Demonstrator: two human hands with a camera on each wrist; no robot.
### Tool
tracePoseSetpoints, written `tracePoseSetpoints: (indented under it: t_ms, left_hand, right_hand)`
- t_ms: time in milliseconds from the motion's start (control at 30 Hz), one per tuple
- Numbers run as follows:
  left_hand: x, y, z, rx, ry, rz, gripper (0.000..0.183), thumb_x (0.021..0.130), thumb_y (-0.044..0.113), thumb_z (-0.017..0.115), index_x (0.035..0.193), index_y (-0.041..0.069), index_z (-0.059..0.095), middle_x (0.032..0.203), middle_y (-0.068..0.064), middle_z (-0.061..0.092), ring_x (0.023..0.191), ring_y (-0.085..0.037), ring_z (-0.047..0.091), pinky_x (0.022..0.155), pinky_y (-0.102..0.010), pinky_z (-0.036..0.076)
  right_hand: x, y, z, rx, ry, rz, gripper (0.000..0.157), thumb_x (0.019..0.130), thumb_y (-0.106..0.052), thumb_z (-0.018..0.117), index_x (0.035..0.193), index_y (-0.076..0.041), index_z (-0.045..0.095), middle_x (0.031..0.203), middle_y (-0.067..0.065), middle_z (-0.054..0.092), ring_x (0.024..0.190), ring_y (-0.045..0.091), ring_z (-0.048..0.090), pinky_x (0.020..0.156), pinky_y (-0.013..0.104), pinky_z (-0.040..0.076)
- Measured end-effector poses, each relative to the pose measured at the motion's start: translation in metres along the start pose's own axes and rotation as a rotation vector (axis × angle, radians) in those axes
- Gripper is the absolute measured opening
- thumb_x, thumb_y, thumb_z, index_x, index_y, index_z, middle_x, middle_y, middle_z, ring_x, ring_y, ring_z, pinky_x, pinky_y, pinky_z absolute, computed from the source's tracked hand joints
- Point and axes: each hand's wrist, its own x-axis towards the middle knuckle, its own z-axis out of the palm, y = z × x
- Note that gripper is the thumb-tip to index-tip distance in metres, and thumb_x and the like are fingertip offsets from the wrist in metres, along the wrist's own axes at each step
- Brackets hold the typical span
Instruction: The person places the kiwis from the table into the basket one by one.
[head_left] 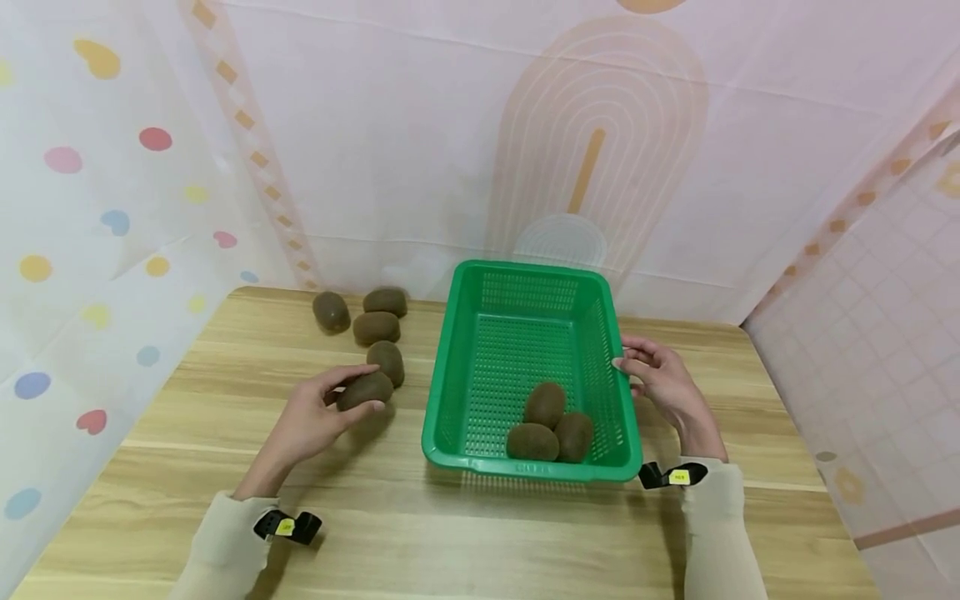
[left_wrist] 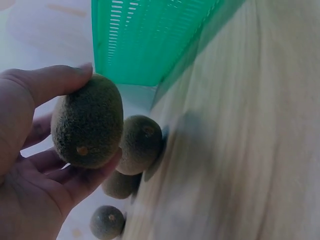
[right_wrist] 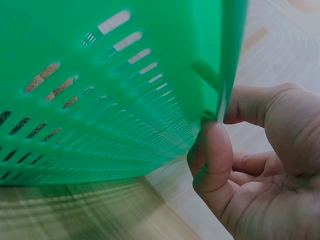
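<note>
My left hand (head_left: 315,412) grips a brown fuzzy kiwi (head_left: 365,392) between thumb and fingers; in the left wrist view that kiwi (left_wrist: 87,122) is held up off the wooden surface. Just behind it lies another kiwi (head_left: 386,363). On the other side, my right hand (head_left: 663,379) pinches the right rim of a green plastic basket (head_left: 435,400), thumb over the edge and fingers beneath, as the right wrist view shows of this hand (right_wrist: 270,155). Three kiwis (head_left: 546,404) sit together in the basket's near right corner.
Farther back on the wooden table (head_left: 375,525) lie three more kiwis (head_left: 377,327), left of the basket. A patterned cloth backdrop (head_left: 390,167) rises behind the table and along both sides. Each wrist carries a small black camera (head_left: 288,527).
</note>
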Motion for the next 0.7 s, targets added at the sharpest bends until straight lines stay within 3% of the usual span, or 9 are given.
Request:
tracePoseSetpoints:
  t_ms: [700]
  left_hand:
    - [0.02, 0.03, -0.001, -0.04, 0.084, 0.02, 0.048, 0.092, 0.032, 0.08, 0.136, 0.023, 0.067, 0.131, -0.007, 0.069, 0.111, -0.013, 0.063, 0.088, -0.007, 0.05]
  right_hand:
    - [0.0, 0.001, 0.001, -0.006, 0.007, 0.007, 0.051, 0.102, -0.011, 0.061, 0.148, 0.002, 0.044, 0.107, -0.003, 0.058, 0.08, 0.005, 0.058, 0.063, 0.022, 0.051]
